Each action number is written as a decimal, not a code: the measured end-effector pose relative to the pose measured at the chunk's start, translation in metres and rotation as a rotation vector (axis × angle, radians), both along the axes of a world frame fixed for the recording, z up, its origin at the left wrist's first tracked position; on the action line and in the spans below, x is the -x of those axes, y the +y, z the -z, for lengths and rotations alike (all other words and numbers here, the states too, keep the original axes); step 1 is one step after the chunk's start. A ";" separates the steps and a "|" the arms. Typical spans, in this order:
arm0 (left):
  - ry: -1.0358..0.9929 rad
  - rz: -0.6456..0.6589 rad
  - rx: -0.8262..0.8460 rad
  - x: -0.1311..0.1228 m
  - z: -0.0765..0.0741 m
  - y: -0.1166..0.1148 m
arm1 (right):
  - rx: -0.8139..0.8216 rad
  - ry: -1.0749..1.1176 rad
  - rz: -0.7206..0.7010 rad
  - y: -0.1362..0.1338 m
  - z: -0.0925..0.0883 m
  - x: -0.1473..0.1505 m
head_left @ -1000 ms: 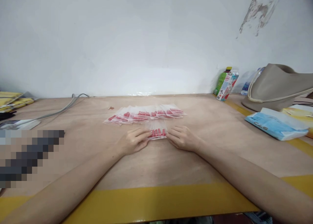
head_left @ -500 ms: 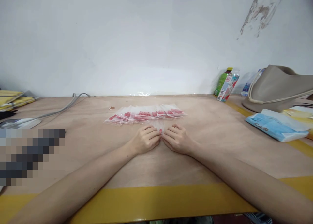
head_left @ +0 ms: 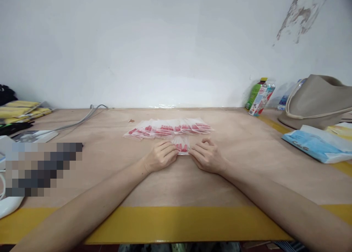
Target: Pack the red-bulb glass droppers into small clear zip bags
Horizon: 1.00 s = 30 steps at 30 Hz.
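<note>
A small clear plastic bag [head_left: 182, 148] with several red pieces inside lies flat at the middle of the table. My left hand [head_left: 162, 156] is closed with its fingertips on the bag's left edge near the end closest to me. On the opposite edge, my right hand [head_left: 206, 156] pinches the bag the same way, with its forefinger curled up. Just beyond my hands, several similar bags [head_left: 167, 128] with red contents overlap in a row. What exactly the red pieces are is too small to tell.
Against the wall on the right lean a green bottle [head_left: 254, 94] and a clear labelled bottle [head_left: 262, 99]. A grey-beige bag [head_left: 316, 99] and a blue packet [head_left: 316, 143] sit nearby. To the left are yellow cloths [head_left: 22, 110] and a grey cable [head_left: 74, 123]. Yellow tape [head_left: 170, 224] runs along the front edge.
My hands have moved apart along the near end of the small bag, so more of its red contents shows between them. The view has shifted slightly left.
</note>
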<state>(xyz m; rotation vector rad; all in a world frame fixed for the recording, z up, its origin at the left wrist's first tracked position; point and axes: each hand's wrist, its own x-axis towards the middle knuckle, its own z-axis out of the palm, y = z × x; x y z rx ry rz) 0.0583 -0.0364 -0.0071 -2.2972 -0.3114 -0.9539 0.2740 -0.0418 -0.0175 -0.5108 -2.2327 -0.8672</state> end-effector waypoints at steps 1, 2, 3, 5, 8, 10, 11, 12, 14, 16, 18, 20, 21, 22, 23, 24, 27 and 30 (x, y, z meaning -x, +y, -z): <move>0.004 -0.009 0.004 0.002 0.000 0.000 | 0.008 0.001 0.000 0.000 0.000 -0.001; 0.012 -0.017 0.009 0.004 0.000 0.000 | 0.016 0.001 -0.001 0.000 0.000 -0.001; 0.021 -0.023 0.014 0.006 0.000 0.000 | 0.022 0.002 -0.002 0.000 -0.001 -0.002; 0.031 -0.037 0.025 0.010 -0.001 0.000 | 0.031 0.005 0.001 0.000 -0.001 -0.004; 0.036 -0.062 0.038 0.016 -0.002 0.000 | 0.042 0.018 0.017 0.002 -0.001 -0.008; 0.039 -0.078 0.044 0.018 -0.003 0.000 | 0.053 0.024 0.022 0.003 -0.001 -0.011; 0.041 -0.085 0.051 0.019 -0.003 0.000 | 0.059 0.028 0.023 0.004 0.000 -0.013; 0.043 -0.094 0.059 0.020 -0.003 0.000 | 0.065 0.031 0.025 0.005 0.000 -0.014; 0.051 -0.119 0.079 0.021 -0.002 0.001 | 0.068 0.033 0.030 0.006 0.001 -0.015; 0.058 -0.150 0.098 0.021 -0.001 0.001 | 0.063 0.029 0.037 0.007 0.001 -0.016; 0.065 -0.169 0.111 0.021 0.000 0.002 | 0.056 0.029 0.042 0.008 0.001 -0.017; 0.073 -0.169 0.116 0.021 0.000 0.002 | 0.067 0.035 0.045 0.010 0.001 -0.018; 0.077 -0.167 0.118 0.021 0.001 0.003 | 0.079 0.038 0.042 0.011 0.001 -0.018; 0.078 -0.163 0.119 0.020 0.001 0.003 | 0.095 0.041 0.037 0.013 0.001 -0.018; 0.077 -0.158 0.120 0.019 0.002 0.004 | 0.112 0.042 0.032 0.013 0.001 -0.018; 0.075 -0.151 0.121 0.018 0.003 0.005 | 0.130 0.039 0.026 0.014 0.001 -0.017; 0.069 -0.116 0.110 0.014 0.006 0.007 | 0.168 0.032 0.006 0.014 0.005 -0.013; 0.003 -0.050 0.181 0.012 0.007 0.008 | 0.273 0.121 -0.053 0.014 0.005 -0.013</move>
